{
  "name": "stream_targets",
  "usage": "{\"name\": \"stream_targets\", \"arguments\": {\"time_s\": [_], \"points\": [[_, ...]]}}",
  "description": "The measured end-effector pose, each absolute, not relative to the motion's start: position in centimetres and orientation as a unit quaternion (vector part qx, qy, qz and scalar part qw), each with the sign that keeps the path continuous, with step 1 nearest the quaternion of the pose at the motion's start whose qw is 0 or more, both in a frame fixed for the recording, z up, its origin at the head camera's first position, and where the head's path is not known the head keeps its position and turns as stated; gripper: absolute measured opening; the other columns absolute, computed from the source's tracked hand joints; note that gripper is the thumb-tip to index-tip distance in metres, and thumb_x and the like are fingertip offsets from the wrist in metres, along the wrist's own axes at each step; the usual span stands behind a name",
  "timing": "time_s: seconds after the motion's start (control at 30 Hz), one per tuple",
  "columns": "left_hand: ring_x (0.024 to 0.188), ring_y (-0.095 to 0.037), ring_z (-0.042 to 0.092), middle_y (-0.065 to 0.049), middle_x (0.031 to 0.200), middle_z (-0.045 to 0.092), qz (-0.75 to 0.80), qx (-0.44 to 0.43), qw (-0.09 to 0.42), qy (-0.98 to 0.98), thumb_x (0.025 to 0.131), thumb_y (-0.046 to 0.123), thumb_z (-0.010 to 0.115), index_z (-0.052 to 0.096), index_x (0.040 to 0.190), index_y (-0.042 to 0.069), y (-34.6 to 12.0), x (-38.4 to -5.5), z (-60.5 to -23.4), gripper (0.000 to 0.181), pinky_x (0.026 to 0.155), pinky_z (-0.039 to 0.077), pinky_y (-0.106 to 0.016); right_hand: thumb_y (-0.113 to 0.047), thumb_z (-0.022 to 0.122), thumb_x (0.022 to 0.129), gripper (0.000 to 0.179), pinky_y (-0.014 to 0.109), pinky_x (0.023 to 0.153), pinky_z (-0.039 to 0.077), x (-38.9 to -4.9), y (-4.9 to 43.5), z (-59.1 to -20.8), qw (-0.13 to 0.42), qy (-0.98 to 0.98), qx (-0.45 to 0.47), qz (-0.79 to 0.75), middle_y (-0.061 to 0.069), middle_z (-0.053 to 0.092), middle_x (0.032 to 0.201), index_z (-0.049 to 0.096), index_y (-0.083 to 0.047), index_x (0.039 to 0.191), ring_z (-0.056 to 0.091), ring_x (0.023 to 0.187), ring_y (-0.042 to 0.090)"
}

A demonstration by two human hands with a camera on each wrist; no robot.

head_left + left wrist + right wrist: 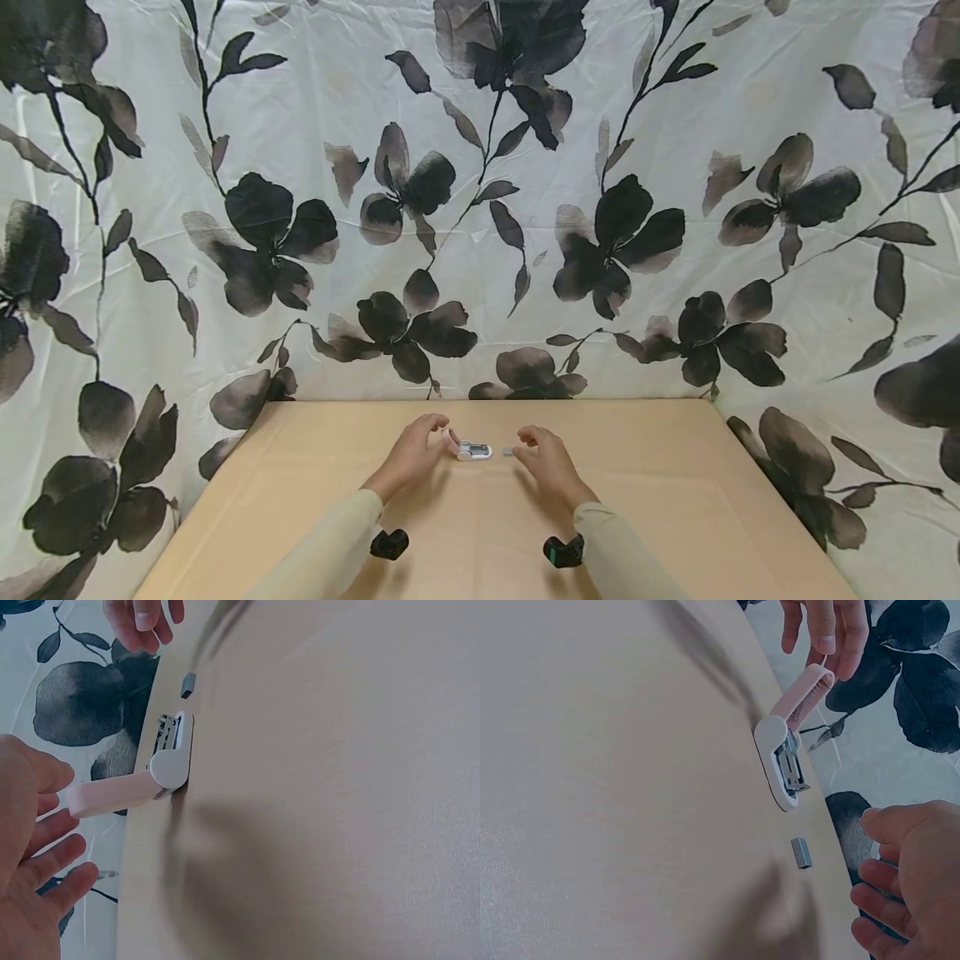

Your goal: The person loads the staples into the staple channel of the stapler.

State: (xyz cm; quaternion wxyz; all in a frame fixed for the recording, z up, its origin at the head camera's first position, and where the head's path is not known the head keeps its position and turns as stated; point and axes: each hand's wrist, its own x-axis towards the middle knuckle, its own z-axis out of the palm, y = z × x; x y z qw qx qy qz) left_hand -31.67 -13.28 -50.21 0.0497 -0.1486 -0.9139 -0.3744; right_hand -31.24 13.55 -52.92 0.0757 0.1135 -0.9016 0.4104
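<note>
Stapler of white and pink plastic (pixel 472 451) lies opened on the smooth, tan, flat surface (pixel 480 533) in the head view, near the far edge and between the two hands. Small grey rectangular block with a metallic look (pixel 507 452), apparently a strip of staples, lies apart from it, to its right. The left hand (pixel 415 447) is at the raised end of the stapler; the right hand (pixel 546 461) is just beside the block.

Left wrist view: the pink plastic arm (pixel 112 795) is swung well away from the white plastic base (pixel 171 761), leaving the slotted metal channel (pixel 165 736) exposed. Opening is therefore judged complete. The left grip is released, fingers spread, thumb and fingertips around the free end of the arm; light contact cannot be confirmed or excluded. The right hand appears clear of the block.

Right wrist view: the block rests on the surface just beyond the front end of the base, outside the channel. The right grip is released, its fingers loosely bent, with a gap to the block and nothing held. Outstanding, in this inspector's judgement: the block is not seated and the arm is not closed down. Whether the channel contains any staples cannot be determined.
</note>
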Motion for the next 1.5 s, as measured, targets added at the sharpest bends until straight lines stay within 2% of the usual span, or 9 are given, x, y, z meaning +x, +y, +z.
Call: {"name": "stream_targets", "arguments": {"time_s": [0.23,0.53,1.07,1.5], "points": [[0.120,-0.036,0.062,-0.017,0.128,0.066,-0.372,-0.148,0.046,-0.915,0.102,0.014,0.063,0.064,0.127,0.001,-13.4,-31.8,-50.2,0.028,0.104,0.049,-0.056,-0.011,0.074,0.094,0.031,0.051,0.095,0.055,-31.5,13.4,-53.3,0.066,-0.900,0.113,0.415,0.018,0.070,0.117,0.068,0.004,0.121,0.065,0.108,0.033],[0.120,-0.036,0.062,-0.017,0.129,0.066,-0.372,-0.152,0.050,-0.914,0.102,0.013,0.063,0.063,0.128,-0.001,-13.5,-32.0,-50.2,0.030,0.103,0.049,-0.055,-0.008,0.073,0.093,0.027,0.051,0.094,0.056,-31.9,13.3,-53.1,0.080,-0.904,0.115,0.404,0.018,0.071,0.112,0.069,0.004,0.118,0.067,0.104,0.034],[0.123,-0.038,0.062,-0.018,0.126,0.067,-0.377,-0.130,0.046,-0.916,0.100,0.012,0.064,0.063,0.128,0.000,-13.1,-32.2,-50.5,0.030,0.107,0.048,-0.055,-0.006,0.071,0.095,0.030,0.050,0.096,0.056,-32.2,13.1,-53.7,0.036,-0.904,0.106,0.414,0.020,0.069,0.117,0.066,0.005,0.122,0.067,0.107,0.032],[0.121,-0.036,0.062,-0.017,0.127,0.067,-0.385,-0.139,0.043,-0.911,0.102,0.011,0.062,0.063,0.127,-0.001,-13.3,-32.3,-50.8,0.028,0.105,0.049,-0.055,-0.006,0.073,0.094,0.030,0.049,0.094,0.057,-32.4,13.1,-53.7,0.036,-0.900,0.100,0.422,0.021,0.068,0.115,0.066,0.005,0.122,0.069,0.103,0.031]]}}
